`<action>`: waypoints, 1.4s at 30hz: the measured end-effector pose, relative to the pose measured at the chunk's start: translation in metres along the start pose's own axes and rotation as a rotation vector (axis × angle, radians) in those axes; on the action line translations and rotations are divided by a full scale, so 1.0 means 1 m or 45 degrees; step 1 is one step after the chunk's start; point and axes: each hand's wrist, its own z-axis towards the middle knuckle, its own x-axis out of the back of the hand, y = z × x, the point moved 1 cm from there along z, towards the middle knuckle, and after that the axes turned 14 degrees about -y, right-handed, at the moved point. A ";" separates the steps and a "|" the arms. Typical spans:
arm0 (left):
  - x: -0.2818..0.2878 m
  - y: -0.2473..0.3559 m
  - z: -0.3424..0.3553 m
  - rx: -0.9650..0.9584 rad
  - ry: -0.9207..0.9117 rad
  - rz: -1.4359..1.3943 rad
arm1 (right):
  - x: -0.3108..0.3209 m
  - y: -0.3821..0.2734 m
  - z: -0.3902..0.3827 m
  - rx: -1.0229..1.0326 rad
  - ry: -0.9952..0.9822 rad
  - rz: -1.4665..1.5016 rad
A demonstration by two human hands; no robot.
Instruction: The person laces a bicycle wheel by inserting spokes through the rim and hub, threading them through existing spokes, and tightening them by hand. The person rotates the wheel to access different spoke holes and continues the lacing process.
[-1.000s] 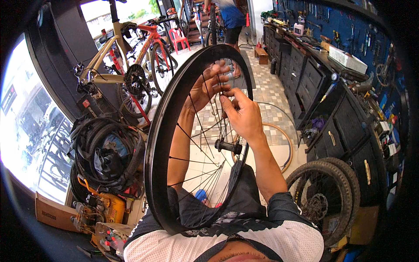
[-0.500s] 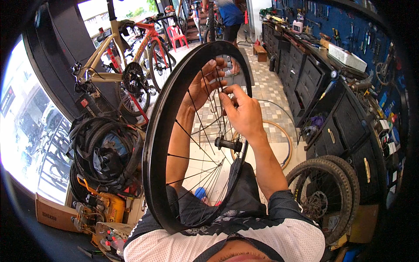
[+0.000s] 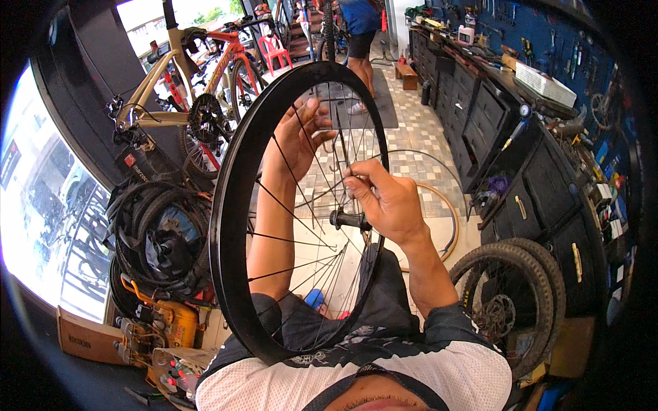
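Black deep-section bicycle wheel rim with thin steel spokes (image 3: pixel 233 205) upright on lap. Left hand (image 3: pixel 301 137) reaches through spokes, fingers curled round one. Right hand (image 3: pixel 387 202) pinches spoke above hub (image 3: pixel 348 220). Judgement: light, stiff rim; spokes bendable, slippery; hold by rim.

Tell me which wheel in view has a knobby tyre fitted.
The black spoked wheel with knobby tyre at lower right by the cabinets; the held black deep-section rim is bare.

A beige and red bicycle (image 3: pixel 185 103) stands at left, coiled black tyres (image 3: pixel 161 240) below it, a knobby-tyred wheel (image 3: pixel 510 301) at right.
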 end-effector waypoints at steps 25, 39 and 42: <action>0.028 -0.069 -0.077 -0.275 -0.113 0.105 | 0.014 0.029 0.008 -0.247 -0.155 0.355; 0.056 -0.159 -0.143 0.170 -0.191 -0.174 | 0.025 0.045 -0.061 -0.250 -0.903 -0.430; 0.054 -0.152 -0.143 0.171 -0.250 -0.068 | 0.023 0.046 -0.064 -0.201 -0.878 -0.442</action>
